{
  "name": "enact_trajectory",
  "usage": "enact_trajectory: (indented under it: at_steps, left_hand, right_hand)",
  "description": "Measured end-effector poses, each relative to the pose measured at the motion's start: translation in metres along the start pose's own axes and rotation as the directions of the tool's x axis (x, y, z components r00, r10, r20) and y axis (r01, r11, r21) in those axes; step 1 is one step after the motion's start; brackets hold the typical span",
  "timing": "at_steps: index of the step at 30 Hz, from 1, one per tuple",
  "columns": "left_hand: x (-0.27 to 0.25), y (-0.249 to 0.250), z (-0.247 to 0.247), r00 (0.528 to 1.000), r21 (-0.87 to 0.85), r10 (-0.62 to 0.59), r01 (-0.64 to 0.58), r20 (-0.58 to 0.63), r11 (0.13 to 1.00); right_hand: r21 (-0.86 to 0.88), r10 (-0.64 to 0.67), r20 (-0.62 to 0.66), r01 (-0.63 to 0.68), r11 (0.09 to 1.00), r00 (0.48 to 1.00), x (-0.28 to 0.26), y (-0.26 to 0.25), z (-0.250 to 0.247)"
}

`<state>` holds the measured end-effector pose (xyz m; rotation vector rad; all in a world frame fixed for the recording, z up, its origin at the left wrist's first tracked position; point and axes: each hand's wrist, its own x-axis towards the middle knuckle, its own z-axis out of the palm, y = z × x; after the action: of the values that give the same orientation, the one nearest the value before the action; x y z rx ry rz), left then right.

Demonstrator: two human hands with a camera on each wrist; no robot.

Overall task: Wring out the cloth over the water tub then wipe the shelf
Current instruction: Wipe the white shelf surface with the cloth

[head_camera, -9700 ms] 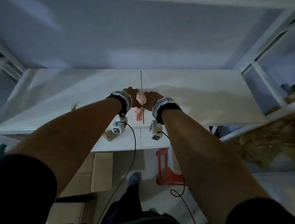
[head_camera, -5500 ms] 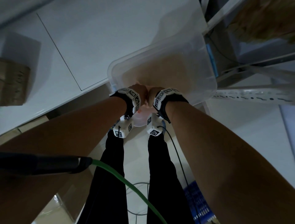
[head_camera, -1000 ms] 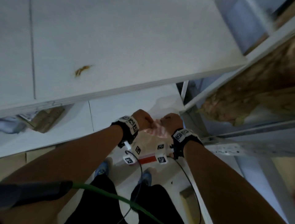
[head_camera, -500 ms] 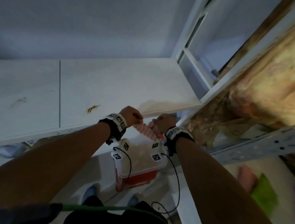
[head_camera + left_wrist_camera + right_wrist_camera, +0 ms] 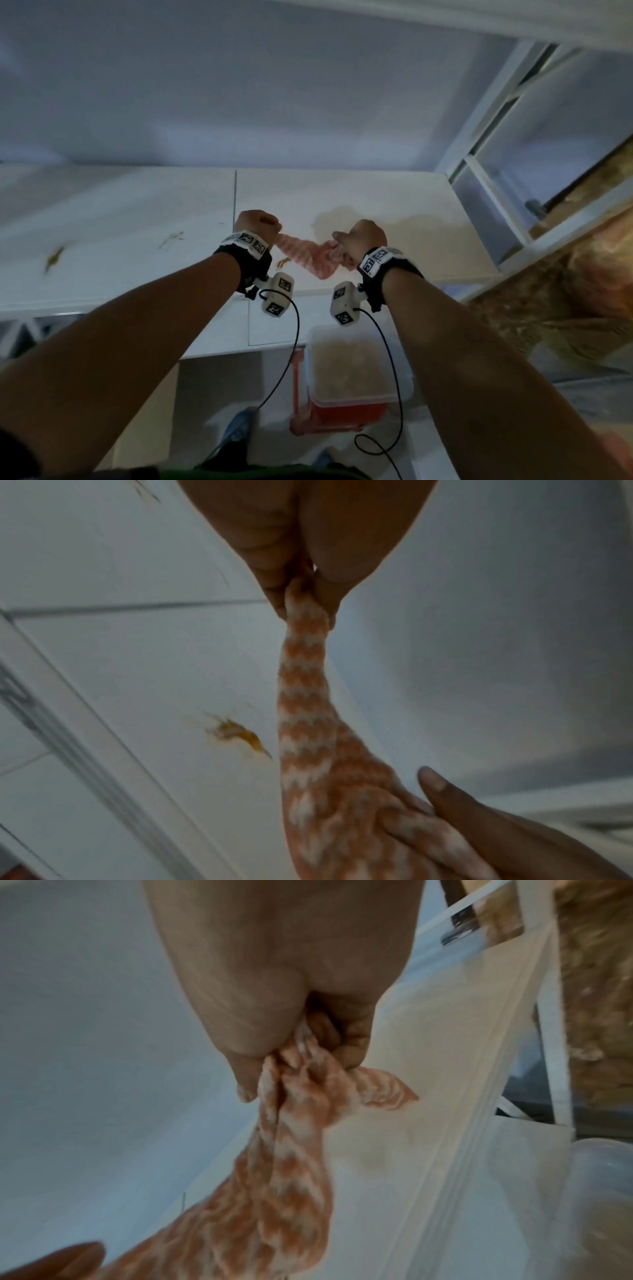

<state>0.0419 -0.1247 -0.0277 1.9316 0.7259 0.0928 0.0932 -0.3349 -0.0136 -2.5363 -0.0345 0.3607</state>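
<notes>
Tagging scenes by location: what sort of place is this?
Probably a storeroom or utility area under fit-out, not a lived-in room. A bare white shelf on a white metal rack frame, a clear water tub on a red stool, and what looks like exposed insulation at the right.

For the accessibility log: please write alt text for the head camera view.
Two hands, the left hand and right hand, each grip an end of a twisted orange-and-white patterned cloth above a stained white shelf board. Below sits a clear plastic tub of murky water on a red stool.
</notes>
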Motion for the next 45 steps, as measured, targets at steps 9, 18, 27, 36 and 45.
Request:
enact_trajectory:
  at_steps: [9,18,27,36,45]
  left_hand:
    - [0.026,-0.064,-0.092,0.985,0.138,0.037,-0.013,-0.171,0.99]
    - [0.002,-0.09,-0.043,0.852,0.581,0.205,-0.486,0.481,0.653]
    - [0.01,-0.078,0.004,0.743,0.662,0.249,-0.668,0.622,0.339]
    - [0.034,-0.065,0.031,0.688,0.583,0.304,-0.723,0.659,0.37]
    - [0.061,-0.079,-0.004,0.785,0.714,0.277,-0.619,0.554,0.326]
  right_hand:
    - [-0.078,-0.073,-0.043,0.069,0.995,0.996,0.015,-0.068,0.038]
    - [-0.473,-0.322,0.239,0.4,0.785,0.916,-0.014,-0.049,0.104]
    - [-0.369,-0.252,0.184,0.304,0.878,0.95,-0.013,-0.026,0.109]
    - [-0.397,-0.171,0.082,0.189,0.898,0.982,0.036,-0.025,0.095]
    - [-0.335,-0.428,0.189,0.468,0.818,0.883,0.056,-0.057,0.172]
